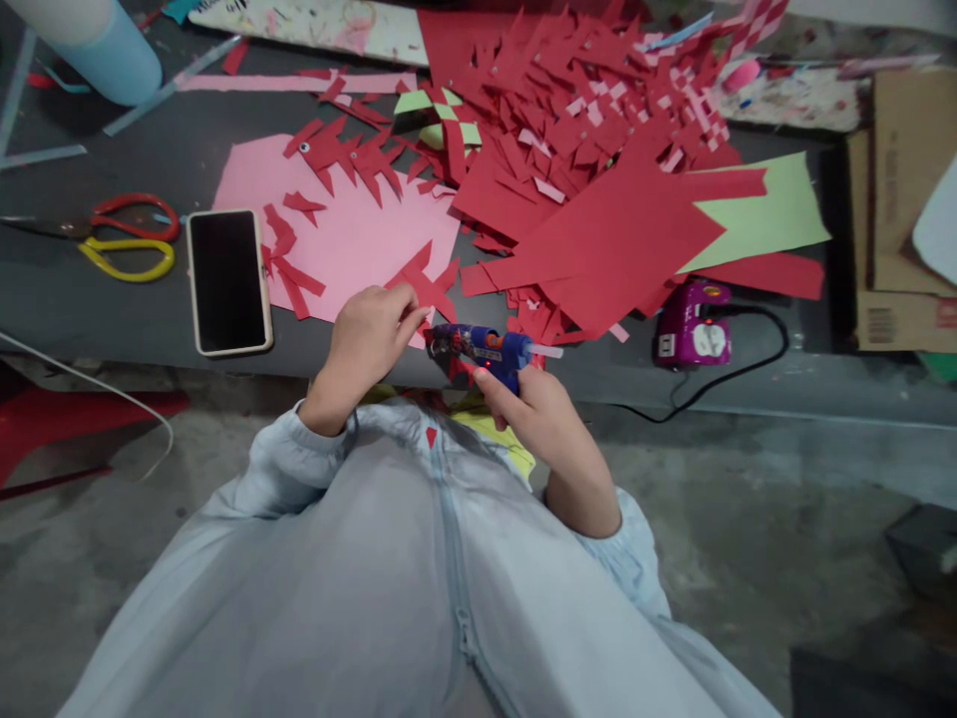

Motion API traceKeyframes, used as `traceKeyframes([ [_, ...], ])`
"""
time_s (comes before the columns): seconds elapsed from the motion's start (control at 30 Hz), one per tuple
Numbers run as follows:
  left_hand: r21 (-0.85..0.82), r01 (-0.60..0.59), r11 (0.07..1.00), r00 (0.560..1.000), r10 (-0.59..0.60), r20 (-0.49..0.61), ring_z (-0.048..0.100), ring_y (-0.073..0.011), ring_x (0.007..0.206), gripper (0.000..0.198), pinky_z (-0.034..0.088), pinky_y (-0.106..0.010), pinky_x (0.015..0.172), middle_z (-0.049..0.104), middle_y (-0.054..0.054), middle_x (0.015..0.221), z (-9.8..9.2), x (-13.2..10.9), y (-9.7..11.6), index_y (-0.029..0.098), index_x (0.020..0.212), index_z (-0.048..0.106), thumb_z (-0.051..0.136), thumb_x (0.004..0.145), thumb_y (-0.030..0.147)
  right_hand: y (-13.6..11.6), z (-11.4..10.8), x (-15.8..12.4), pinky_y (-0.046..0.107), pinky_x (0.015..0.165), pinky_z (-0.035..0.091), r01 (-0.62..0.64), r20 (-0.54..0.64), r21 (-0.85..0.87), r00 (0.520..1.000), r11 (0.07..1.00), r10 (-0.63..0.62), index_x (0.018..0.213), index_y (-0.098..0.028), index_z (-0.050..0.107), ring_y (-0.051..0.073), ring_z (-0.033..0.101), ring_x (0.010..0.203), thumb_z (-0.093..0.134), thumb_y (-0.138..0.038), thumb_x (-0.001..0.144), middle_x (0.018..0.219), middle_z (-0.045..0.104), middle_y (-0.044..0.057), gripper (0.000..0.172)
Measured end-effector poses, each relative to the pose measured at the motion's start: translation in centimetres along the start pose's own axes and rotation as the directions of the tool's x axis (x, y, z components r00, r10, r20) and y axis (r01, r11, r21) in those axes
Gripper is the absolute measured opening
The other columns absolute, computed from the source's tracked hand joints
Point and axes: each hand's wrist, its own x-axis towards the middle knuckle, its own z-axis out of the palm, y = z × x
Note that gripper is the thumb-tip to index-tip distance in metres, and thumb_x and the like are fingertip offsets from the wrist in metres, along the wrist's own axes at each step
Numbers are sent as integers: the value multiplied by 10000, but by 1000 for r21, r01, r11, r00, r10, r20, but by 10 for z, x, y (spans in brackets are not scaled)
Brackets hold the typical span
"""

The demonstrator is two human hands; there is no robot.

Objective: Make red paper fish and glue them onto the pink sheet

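Note:
My right hand (534, 404) grips a blue hot glue gun (478, 344), a glue stick jutting from its back end. The gun's nozzle points left, toward my left hand (375, 334). That hand is closed in a pinch near the nozzle; what sits between its fingertips is too small to make out. Just beyond it lies a red paper cutout (426, 279) on a pink paper sheet (359, 234). Red paper fish shapes (329, 152), one with a googly eye, rest on the sheet's far part, with folded red strips (288, 264) at its left.
A phone (229, 282) and scissors (127, 237) lie left. A big heap of red cut paper (553, 90) fills the back, beside a green sheet (778, 204). At right are a purple box with a black cable (695, 324) and cardboard (912, 189). A blue-white cup (112, 55) stands back left.

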Motion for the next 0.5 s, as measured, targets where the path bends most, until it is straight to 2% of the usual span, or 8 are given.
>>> traceKeyframes([
  [0.5, 25, 10, 1000, 998, -11, 56, 664, -232, 851, 279, 373, -308, 676, 736, -69, 908, -7, -2, -3, 206, 981, 649, 471, 991, 421, -4, 1, 2, 316, 577, 385, 36, -35, -22, 999, 999, -37, 609, -256, 434, 202, 582, 552, 429, -687, 892, 499, 588, 33, 515],
])
